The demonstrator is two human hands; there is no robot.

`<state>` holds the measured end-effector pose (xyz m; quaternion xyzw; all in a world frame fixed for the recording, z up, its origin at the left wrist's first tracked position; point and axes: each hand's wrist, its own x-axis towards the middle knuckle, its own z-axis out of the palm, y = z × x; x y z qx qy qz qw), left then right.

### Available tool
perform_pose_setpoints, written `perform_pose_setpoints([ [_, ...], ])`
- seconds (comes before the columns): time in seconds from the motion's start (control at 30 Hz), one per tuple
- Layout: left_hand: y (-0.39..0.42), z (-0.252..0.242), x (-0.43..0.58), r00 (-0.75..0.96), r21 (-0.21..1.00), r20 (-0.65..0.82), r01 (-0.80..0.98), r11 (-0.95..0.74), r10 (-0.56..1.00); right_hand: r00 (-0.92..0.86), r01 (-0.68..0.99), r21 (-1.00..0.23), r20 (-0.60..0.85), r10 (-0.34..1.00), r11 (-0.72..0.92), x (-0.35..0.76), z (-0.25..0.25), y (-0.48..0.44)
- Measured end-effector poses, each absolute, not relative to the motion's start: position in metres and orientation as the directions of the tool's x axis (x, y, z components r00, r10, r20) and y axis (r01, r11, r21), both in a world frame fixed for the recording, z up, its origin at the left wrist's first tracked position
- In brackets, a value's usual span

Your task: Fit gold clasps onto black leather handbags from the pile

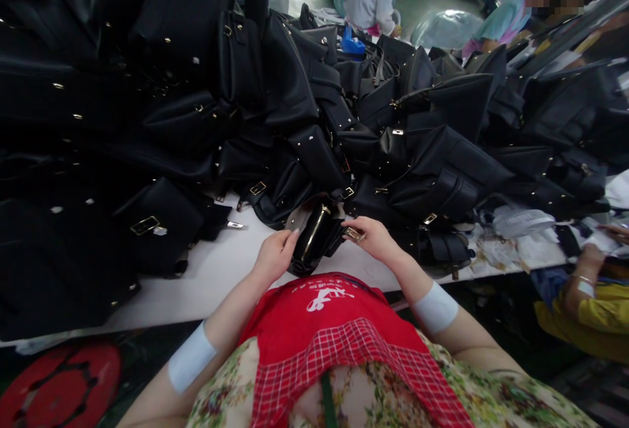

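A small black bag (pixel 307 241) with a gold zipper across its top stands at the table's near edge, against the red apron. My left hand (pixel 276 254) is closed on the bag's left side, thumb on the rim. At the right side, my right hand (pixel 371 238) pinches a strap end with a gold metal buckle (pixel 354 234). The fingertips of my left hand are hidden behind the bag.
Black bags (pixel 295 80) are heaped across the far side and left of the white table (pixel 216 271). Clear plastic rolls (pixel 521 221) lie at the right. A person in yellow (pixel 604 316) sits at the right; two others are beyond the heap. A red stool (pixel 59 385) is lower left.
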<state>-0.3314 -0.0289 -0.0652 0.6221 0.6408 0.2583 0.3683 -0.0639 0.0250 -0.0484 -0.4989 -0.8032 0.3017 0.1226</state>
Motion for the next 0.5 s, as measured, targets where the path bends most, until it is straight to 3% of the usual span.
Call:
perform_pose_setpoints([
  [0.2, -0.028, -0.059, -0.327, 0.074, 0.875, -0.204, 0.461, 0.147, 0.976, -0.586, 0.665, -0.529, 0.068, 0.808, 0.527, -0.083, -0.050, 0.041],
  [0.33, -0.024, -0.052, -0.325, 0.088, 0.928, -0.196, 0.339, 0.156, 0.977, -0.648, 0.603, -0.618, -0.009, 0.762, 0.505, -0.101, -0.053, 0.040],
  [0.5, -0.019, -0.050, -0.325, 0.062, 0.940, -0.113, 0.329, 0.086, 0.992, -0.669, 0.603, -0.636, -0.072, 0.740, 0.482, -0.122, -0.053, 0.036],
])
